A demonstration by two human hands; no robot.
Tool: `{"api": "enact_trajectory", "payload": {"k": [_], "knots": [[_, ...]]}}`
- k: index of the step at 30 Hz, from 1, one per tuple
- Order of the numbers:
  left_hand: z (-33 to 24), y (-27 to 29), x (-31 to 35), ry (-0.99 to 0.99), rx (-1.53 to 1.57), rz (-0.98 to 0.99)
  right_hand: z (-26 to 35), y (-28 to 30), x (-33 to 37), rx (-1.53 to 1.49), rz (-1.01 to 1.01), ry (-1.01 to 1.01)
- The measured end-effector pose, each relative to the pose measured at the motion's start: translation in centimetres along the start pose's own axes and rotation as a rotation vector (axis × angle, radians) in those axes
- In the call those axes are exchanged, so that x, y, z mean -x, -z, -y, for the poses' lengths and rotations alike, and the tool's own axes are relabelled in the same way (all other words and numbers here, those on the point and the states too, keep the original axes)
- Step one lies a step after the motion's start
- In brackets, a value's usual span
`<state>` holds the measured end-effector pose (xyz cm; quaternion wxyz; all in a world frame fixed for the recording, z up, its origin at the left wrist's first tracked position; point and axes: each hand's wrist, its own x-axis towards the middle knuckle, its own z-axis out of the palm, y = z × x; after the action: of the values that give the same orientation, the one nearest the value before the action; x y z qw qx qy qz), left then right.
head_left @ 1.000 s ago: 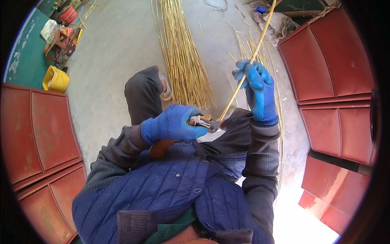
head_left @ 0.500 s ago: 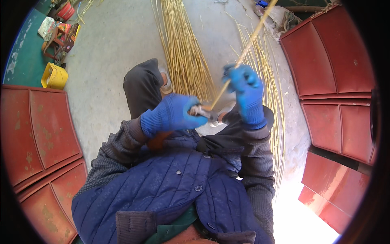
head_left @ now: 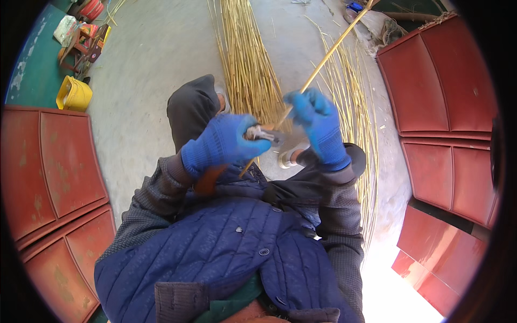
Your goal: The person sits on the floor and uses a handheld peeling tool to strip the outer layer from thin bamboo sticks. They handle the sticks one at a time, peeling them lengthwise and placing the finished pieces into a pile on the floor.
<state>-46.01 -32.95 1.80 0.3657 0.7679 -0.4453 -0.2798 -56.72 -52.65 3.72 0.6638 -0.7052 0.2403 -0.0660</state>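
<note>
My left hand [head_left: 219, 141], in a blue glove, is closed around a small short-bladed cutting tool [head_left: 260, 133] with a pale wrapped handle and a grey metal end. Its exact kind is blurred. In my right hand [head_left: 319, 126], also gloved in blue, a long yellow cane stalk [head_left: 335, 48] is gripped. This stalk slants from the upper right down past the tool's metal end, and its lower tip shows below my left hand. Whether the blade touches it, I cannot tell. Beyond my hands, a thick bundle of cane stalks [head_left: 247, 56] lies on the floor.
Looser, thinner stalks [head_left: 353, 99] are spread on the concrete floor [head_left: 145, 59] to my right. Red padded panels [head_left: 54, 167] stand at left, with more red panels [head_left: 439, 81] at right. A yellow bucket [head_left: 74, 94] and a small brown stool [head_left: 75, 54] are at the far left.
The stalk has slid down through the tool, so its lower end now sticks out below my left hand. My right hand has come down and left, closer to the tool.
</note>
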Motion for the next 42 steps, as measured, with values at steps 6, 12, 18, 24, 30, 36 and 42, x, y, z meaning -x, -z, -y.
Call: {"api": "enact_trajectory", "payload": {"k": [6,12,18,24,30,36,42], "knots": [[0.4,0.6,-1.3,-0.071,0.005,-0.072,-2.9,-1.6,0.0,-0.001,-0.036,0.185],[-0.4,1.5,-3.2,0.193,0.456,-0.177,-2.6,-2.5,2.2,0.261,-0.341,0.335],[-0.8,-0.3,-7.1,0.053,0.668,-0.276,-6.1,-4.4,3.0,0.673,-0.349,0.542],[3.7,7.7,-11.6,-0.025,0.797,-0.567,-6.5,1.5,8.5,1.002,-0.032,0.657],[3.9,9.6,-14.6,-0.073,0.7,-0.301,-3.8,8.8,14.5,1.208,0.058,0.558],[-0.4,5.0,-15.1,0.046,0.903,-0.358,-3.6,6.7,9.1,0.783,-0.029,0.528],[-1.1,0.2,-13.5,0.058,1.031,-0.243,-3.1,4.2,1.6,0.635,-0.09,0.281]]}}
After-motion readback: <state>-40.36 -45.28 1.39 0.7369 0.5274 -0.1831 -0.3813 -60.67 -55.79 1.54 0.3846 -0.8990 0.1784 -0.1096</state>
